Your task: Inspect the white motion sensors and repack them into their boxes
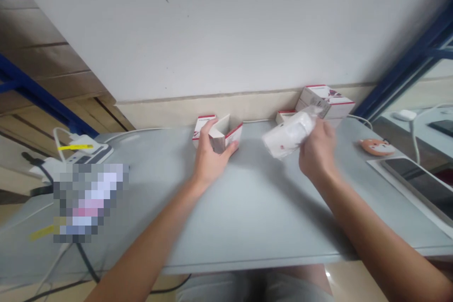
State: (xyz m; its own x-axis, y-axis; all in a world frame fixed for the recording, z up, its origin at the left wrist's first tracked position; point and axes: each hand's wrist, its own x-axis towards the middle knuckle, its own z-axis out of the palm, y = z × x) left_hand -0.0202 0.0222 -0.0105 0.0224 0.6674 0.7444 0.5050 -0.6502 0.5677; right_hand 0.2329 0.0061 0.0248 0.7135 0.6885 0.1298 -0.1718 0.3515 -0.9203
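Note:
My left hand [208, 153] grips a small white-and-red cardboard box [232, 135] with its flaps standing up. Just behind that hand, another white-and-red box [202, 125] shows in part. Off the tabletop, my right hand [320, 148] is closed on a white object in a clear plastic bag [288, 136]; blur and the wrapping hide its exact kind. Behind the bag is a larger white-and-red box [327, 99] near the wall. A smaller box [284, 114] beside it is partly covered by the bag.
A power strip [95, 153] with cables lies at the left of the grey table [226, 226], near a pixelated item [92, 203]. Towards the right are an orange-and-white animal-shaped object [377, 146] and a dark-screened device [417, 184]. A wall [226, 33] borders the back edge.

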